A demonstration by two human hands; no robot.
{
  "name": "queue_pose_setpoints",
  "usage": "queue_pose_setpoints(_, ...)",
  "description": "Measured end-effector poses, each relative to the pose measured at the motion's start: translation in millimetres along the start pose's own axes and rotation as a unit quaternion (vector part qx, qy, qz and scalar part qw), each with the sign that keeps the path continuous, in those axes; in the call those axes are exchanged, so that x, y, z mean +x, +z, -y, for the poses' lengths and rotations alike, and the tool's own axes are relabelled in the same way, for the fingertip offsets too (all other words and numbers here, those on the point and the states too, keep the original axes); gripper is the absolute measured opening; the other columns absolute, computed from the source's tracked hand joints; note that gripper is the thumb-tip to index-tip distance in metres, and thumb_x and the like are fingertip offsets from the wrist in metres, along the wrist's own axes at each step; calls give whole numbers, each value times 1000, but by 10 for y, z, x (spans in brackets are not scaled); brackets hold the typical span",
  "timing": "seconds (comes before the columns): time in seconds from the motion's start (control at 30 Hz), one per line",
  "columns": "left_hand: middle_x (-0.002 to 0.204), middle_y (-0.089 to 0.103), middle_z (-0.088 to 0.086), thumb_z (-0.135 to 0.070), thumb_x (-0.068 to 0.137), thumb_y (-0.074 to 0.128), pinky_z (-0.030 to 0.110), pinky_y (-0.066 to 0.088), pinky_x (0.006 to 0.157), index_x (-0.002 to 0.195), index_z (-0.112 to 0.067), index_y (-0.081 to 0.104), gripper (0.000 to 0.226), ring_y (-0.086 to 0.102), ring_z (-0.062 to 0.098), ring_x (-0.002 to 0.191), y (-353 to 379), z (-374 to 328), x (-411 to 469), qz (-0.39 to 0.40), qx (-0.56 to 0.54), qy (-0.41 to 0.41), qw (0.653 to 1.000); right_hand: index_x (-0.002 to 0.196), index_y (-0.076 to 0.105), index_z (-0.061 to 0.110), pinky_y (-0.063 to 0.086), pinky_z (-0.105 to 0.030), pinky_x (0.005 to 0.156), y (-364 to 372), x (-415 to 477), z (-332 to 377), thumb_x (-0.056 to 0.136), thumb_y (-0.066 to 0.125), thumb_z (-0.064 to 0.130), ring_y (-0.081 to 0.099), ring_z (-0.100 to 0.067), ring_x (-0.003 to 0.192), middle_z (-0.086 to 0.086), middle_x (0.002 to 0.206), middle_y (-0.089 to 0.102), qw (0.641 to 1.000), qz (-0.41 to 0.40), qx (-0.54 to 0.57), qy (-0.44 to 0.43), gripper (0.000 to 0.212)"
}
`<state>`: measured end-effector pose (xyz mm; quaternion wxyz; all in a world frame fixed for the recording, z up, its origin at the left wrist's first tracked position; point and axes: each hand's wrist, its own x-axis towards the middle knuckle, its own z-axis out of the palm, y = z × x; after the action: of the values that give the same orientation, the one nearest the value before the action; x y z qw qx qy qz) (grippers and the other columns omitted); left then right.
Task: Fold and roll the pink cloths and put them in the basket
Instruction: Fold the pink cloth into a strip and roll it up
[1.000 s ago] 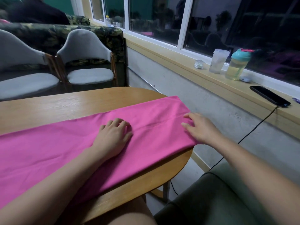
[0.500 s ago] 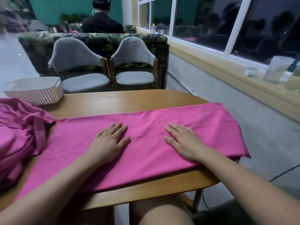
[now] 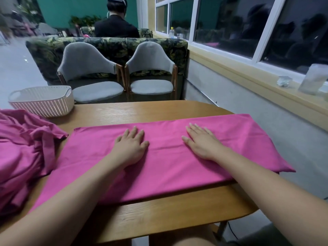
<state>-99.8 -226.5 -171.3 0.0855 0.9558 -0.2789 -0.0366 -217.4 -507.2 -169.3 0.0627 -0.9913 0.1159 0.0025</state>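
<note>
Both flat hands [image 3: 130,148] on unlabelled pink cloth [image 3: 165,157].

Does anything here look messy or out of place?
Two things. The folded cloth under both flat hands, left hand and right hand, overhangs the table at its right end. A second pink cloth lies crumpled at the left, unfolded. The basket sits upright; nothing shows inside it.

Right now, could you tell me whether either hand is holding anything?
Nothing is held: the left hand and right hand lie flat, palms down, on the folded pink cloth.
</note>
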Motion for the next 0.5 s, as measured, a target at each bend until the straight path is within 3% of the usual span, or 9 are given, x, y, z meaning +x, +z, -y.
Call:
queue_pose_setpoints(0.17, 177, 7, -4, -54, 110, 24, 51, 7, 130, 167, -35, 16, 61, 3, 20, 163, 136, -548, 164, -7, -25, 81, 996, 169, 12, 24, 1, -46, 131, 131, 328, 636, 111, 17, 55, 0, -13, 162, 3, 177, 3, 999, 8, 34, -38, 66)
queue_pose_setpoints(0.5, 176, 6, -6, -57, 107, 18, 46, 6, 131, 167, -39, 13, 63, 5, 17, 163, 187, -396, 589, -34, -7, 50, 998, 169, 12, 28, -1, -44, 131, 130, 794, 664, 111, 16, 53, -1, -9, 161, 8, 176, 3, 999, -11, 32, -36, 63)
